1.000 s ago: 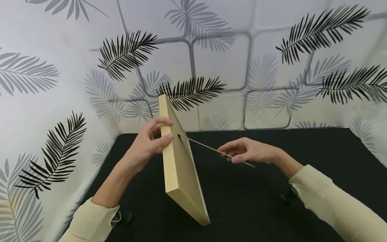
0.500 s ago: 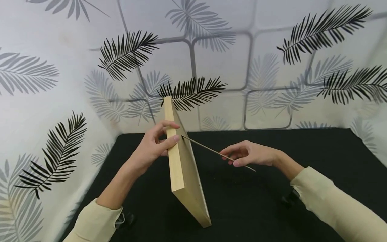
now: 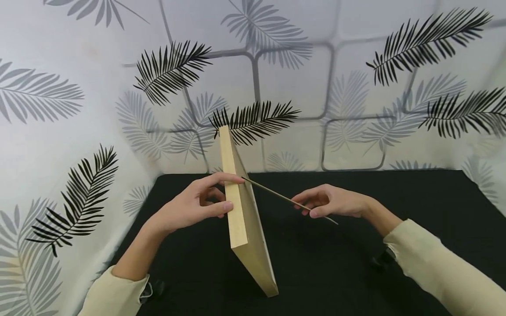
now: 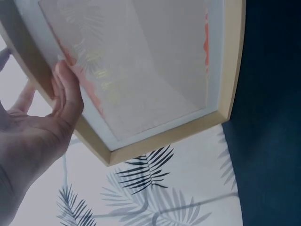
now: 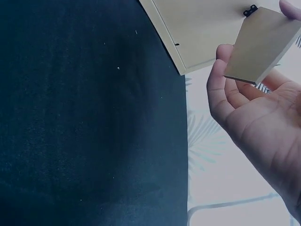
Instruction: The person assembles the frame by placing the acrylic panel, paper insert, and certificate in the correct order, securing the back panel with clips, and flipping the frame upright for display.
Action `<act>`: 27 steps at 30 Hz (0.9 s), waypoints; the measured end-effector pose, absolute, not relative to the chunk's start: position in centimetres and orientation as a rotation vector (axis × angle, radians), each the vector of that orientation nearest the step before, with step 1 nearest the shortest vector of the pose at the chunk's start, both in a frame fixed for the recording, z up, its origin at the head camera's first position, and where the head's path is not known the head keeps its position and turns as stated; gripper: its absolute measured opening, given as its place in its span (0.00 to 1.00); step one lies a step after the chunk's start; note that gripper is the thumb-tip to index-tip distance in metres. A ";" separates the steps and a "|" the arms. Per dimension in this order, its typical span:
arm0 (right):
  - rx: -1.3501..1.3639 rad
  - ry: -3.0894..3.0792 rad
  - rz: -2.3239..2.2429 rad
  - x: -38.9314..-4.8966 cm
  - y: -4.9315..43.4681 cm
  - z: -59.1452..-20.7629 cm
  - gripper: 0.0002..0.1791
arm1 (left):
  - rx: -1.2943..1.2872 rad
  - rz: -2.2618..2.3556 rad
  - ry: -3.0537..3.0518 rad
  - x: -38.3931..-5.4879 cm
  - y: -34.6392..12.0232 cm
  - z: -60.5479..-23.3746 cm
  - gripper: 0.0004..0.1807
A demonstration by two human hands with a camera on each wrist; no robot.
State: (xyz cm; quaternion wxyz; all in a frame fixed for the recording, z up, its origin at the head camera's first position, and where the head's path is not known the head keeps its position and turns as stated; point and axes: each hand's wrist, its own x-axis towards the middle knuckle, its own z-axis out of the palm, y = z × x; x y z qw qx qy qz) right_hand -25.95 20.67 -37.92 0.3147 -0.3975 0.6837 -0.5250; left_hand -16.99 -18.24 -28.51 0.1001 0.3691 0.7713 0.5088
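Observation:
A pale wooden picture frame (image 3: 237, 219) stands upright and nearly edge-on in the head view. My left hand (image 3: 189, 204) grips its near side, the index finger reaching across the edge towards the back. In the left wrist view, that hand's fingers (image 4: 70, 94) curl over the frame's front (image 4: 164, 146), where glass covers a picture with reddish edges. From the frame's back juts a thin flat support leg (image 3: 272, 192), swung outwards. My right hand (image 3: 336, 202) pinches the leg near its free end. A small black hinge (image 5: 250, 10) joins leg and back in the right wrist view.
A black cloth (image 3: 324, 263) covers the table under both hands. Behind it hangs a pale backdrop (image 3: 292, 87) printed with leaves and rounded lines. A tiny dark turn tab (image 5: 177, 44) sits on the backing near the frame's rim.
The frame has shifted slightly right and turned more edge-on. My left hand has slid lower along its edge, with the index finger stretched across. The right hand still pinches the leg.

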 end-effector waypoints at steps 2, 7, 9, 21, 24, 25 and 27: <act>-1.043 1.800 -1.381 -25.9 20.8 -38.0 0.30 | 1.107 1.535 2.228 -17.1 -17.9 -28.8 0.27; -1.038 1.791 -1.379 -25.9 20.9 -38.1 0.30 | 1.157 1.595 2.120 -17.5 -17.3 -29.3 0.27; -1.035 1.794 -1.379 -25.9 20.9 -38.1 0.30 | 1.181 1.608 2.092 -17.7 -17.3 -29.4 0.28; -1.072 1.774 -1.417 -26.1 21.7 -38.1 0.28 | 1.271 1.638 2.100 -18.4 -17.1 -29.3 0.34; -1.084 1.761 -1.426 -26.2 21.7 -38.1 0.27 | 1.251 1.654 2.132 -18.4 -16.7 -28.9 0.34; -1.088 1.755 -1.428 -26.2 21.7 -38.1 0.27 | 1.246 1.655 2.142 -18.4 -16.5 -28.8 0.34; -1.095 1.729 -1.431 -26.3 21.8 -38.0 0.26 | 1.237 1.651 2.164 -18.3 -16.2 -28.4 0.33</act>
